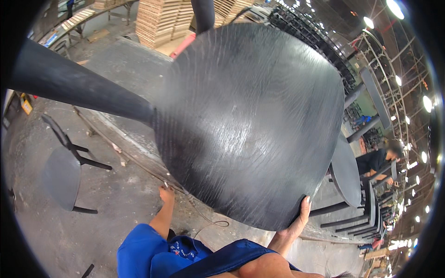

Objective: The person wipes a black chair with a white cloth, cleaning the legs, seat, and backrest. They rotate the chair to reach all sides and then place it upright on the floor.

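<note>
A black chair seat (250,125) with visible wood grain fills the middle of the view, tilted toward me. One thick round black bar (88,85) runs out from its left side, and another black bar (203,16) rises behind its far edge. My right hand (299,217) grips the seat's near right edge, with the thumb over the top face and the other fingers hidden underneath. Lower left of the seat, my left hand (167,193) is closed beside the bench edge. A tiny pale spot shows at its fingertips, too small to name.
A worn grey bench (125,60) lies beneath the seat. On the floor at left stands another dark chair (65,176). More black chairs (347,171) line the right side, where a person (378,160) works. Stacked wooden pieces (162,21) stand behind. A thin hose (218,223) hangs near the bench.
</note>
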`<state>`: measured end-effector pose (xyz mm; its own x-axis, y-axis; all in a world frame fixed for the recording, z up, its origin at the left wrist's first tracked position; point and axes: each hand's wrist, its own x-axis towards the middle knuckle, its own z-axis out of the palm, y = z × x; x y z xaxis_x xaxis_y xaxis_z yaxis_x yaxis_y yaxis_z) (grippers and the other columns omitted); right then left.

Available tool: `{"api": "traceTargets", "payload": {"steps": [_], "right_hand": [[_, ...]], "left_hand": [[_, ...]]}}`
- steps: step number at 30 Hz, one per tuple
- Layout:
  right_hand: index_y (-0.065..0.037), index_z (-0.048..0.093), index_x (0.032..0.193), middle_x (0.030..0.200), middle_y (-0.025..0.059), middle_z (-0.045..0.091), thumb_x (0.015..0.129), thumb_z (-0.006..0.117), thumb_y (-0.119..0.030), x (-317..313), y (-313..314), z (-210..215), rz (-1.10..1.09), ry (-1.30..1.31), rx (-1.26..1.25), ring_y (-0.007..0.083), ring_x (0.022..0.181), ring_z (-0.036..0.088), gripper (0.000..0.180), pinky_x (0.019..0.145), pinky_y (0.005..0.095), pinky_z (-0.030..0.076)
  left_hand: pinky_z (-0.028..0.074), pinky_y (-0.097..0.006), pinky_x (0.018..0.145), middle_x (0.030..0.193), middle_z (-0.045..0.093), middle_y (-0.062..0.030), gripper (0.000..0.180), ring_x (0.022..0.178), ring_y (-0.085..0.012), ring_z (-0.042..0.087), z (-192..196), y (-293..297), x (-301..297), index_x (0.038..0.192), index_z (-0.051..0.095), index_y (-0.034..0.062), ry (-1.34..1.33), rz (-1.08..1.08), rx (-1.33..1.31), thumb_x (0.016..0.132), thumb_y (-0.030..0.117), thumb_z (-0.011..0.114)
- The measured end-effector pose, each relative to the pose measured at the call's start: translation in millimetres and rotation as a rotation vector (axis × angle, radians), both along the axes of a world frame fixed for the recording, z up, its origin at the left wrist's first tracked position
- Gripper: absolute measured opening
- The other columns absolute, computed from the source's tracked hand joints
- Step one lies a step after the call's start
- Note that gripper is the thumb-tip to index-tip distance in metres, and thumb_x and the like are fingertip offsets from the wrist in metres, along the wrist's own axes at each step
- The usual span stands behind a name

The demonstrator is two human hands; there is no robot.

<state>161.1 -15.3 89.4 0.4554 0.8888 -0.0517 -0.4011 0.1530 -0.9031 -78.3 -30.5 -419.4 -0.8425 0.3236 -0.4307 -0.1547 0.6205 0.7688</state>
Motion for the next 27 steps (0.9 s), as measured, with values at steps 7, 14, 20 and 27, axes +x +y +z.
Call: {"api": "traceTargets", "payload": {"steps": [7,14,20,27], "right_hand": [[-0.004,0.048,0.125,0.119,0.0119,0.055,0.087,0.067,-0.023,-2.8,-18.3,-6.4,0.089,0.029,0.090,0.0229,0.104,0.055,0.047,0.089,0.0367,0.046],[-0.003,0.041,0.133,0.124,0.0140,0.051,0.087,0.065,-0.026,-2.7,-42.6,-16.9,0.115,-0.001,0.074,0.0252,0.110,0.053,0.057,0.090,0.0400,0.047],[-0.001,0.039,0.135,0.126,0.0165,0.049,0.084,0.069,-0.027,-10.1,-56.2,-19.5,0.059,0.007,0.057,0.0272,0.111,0.053,0.064,0.092,0.0402,0.046],[-0.002,0.040,0.135,0.127,0.0161,0.049,0.084,0.069,-0.027,-6.7,-56.7,-25.3,0.013,-0.001,0.031,0.0269,0.112,0.052,0.064,0.093,0.0401,0.045]], "left_hand": [[0.046,-0.033,0.074,0.093,0.056,-0.0149,0.014,0.078,-0.0262,0.054,279.0,-127.4,-90.2,0.103,0.053,-0.0002,0.584,-0.233,0.588,0.093,0.006,0.046],[0.040,-0.047,0.098,0.126,0.053,-0.0246,0.016,0.123,-0.0411,0.047,487.7,-49.6,-87.9,0.098,0.052,0.0024,1.005,-0.940,0.877,0.083,0.000,0.058],[0.033,-0.054,0.103,0.129,0.050,-0.0251,0.015,0.125,-0.0404,0.045,520.0,10.0,-57.1,0.098,0.053,0.0030,1.266,-0.984,0.931,0.090,0.015,0.054],[0.049,-0.034,0.077,0.099,0.064,-0.0084,0.015,0.091,-0.0229,0.061,511.7,-10.6,-57.8,0.092,0.062,0.0071,1.160,-0.883,1.046,0.081,0.016,0.066]]}}
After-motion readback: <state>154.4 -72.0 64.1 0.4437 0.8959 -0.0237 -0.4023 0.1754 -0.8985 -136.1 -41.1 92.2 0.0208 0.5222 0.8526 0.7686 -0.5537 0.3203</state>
